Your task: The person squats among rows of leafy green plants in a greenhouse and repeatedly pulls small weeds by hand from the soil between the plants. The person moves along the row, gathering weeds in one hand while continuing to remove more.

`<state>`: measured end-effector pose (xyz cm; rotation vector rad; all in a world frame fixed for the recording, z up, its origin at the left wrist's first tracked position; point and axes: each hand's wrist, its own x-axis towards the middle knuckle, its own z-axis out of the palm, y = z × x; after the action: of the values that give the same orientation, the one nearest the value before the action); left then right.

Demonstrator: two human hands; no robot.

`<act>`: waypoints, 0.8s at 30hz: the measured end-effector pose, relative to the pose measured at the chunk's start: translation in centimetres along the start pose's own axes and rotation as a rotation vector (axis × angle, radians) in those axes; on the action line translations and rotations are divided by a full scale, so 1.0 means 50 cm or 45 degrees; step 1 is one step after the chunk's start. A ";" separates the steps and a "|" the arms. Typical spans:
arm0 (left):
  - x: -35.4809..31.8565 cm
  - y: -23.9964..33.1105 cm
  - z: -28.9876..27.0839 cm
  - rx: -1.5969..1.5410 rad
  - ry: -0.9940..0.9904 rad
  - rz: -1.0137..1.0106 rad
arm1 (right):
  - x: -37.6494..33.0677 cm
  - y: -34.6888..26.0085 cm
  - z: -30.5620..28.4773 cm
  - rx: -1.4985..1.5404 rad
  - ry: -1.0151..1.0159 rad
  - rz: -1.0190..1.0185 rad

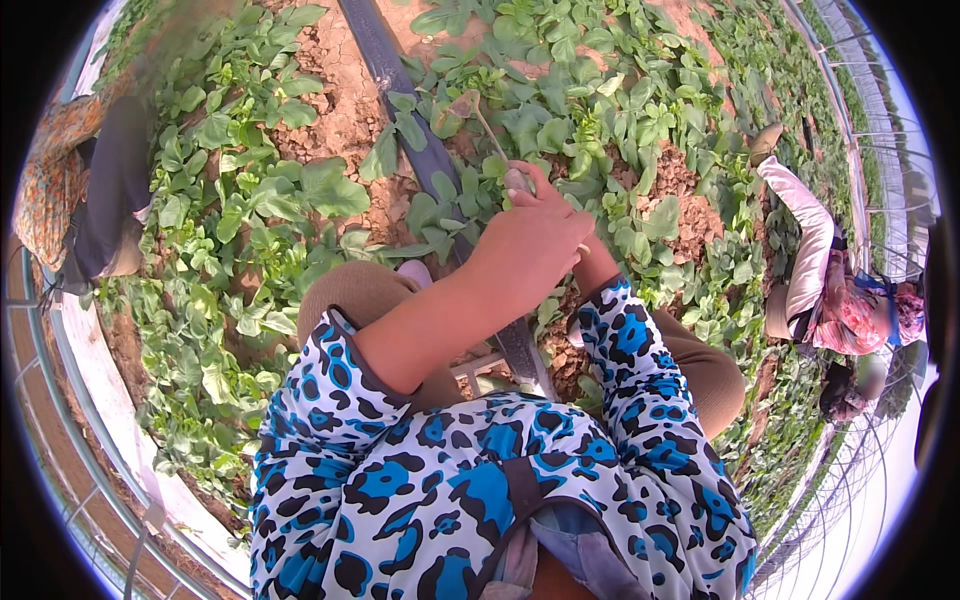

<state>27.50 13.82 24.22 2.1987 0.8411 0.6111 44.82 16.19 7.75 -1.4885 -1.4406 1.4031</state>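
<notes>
Thin-shafted tool (490, 131) looked light and stiff, not fragile; best held by its near end, clear of the brown flat tip (464, 104). It projected ahead and leftward from the right hand (537, 184), over leafy plants (540, 128). Right hand seemed curled around it; left hand (530, 238) crossed over, grip unclear.

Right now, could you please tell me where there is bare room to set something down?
Cracked bare soil lies ahead, between leafy plants and the left side of the dark strip. A smaller cloddy patch, ringed by plants, lies right of the right hand. Plants crowd the ground just ahead of that hand.
</notes>
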 end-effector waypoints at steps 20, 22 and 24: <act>0.065 -0.135 -0.109 -0.217 0.325 -0.435 | -0.385 -0.412 -0.133 0.203 -0.156 0.269; 0.075 -0.167 -0.087 -0.210 0.342 -0.391 | -0.392 -0.403 -0.138 0.217 -0.160 0.213; 0.095 -0.136 -0.076 -0.323 0.285 -0.471 | -0.392 -0.373 -0.151 0.256 -0.137 0.126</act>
<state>25.71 22.59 22.45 1.7113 1.1820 0.7403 49.92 3.05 32.07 -1.3904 -1.2603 1.6590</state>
